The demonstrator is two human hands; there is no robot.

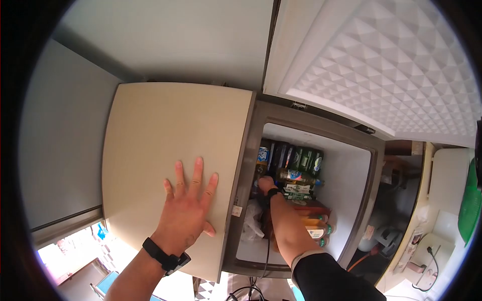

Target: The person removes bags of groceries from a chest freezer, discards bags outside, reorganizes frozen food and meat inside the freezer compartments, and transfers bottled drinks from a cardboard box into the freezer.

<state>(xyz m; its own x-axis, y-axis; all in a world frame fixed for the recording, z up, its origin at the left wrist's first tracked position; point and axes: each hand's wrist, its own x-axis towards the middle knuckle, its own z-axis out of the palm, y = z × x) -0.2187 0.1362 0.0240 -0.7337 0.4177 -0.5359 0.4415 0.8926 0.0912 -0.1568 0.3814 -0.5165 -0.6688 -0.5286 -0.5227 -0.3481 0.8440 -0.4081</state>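
Note:
My left hand (188,215) lies flat with fingers spread on the closed cream lid (165,130) of a chest freezer. A dark watch band circles that wrist. My right hand (266,184) reaches down into the open compartment, near its left wall. Its fingers are curled, and what they hold is hidden. Beside it, bottles with dark green glass (306,159) stand in a group, and a bottle with a colourful label (293,175) lies across. Below are orange-filled bottles (314,220) and a clear plastic bag (252,220). A blue-labelled can or bottle (262,154) is at the back left.
The raised white lid (371,65) with a pyramid pattern stands over the open compartment. The freezer's brown rim (374,170) surrounds the opening. A dark cable (267,251) hangs over the front edge. At right are a gas cylinder (371,241) and a power cord (433,266).

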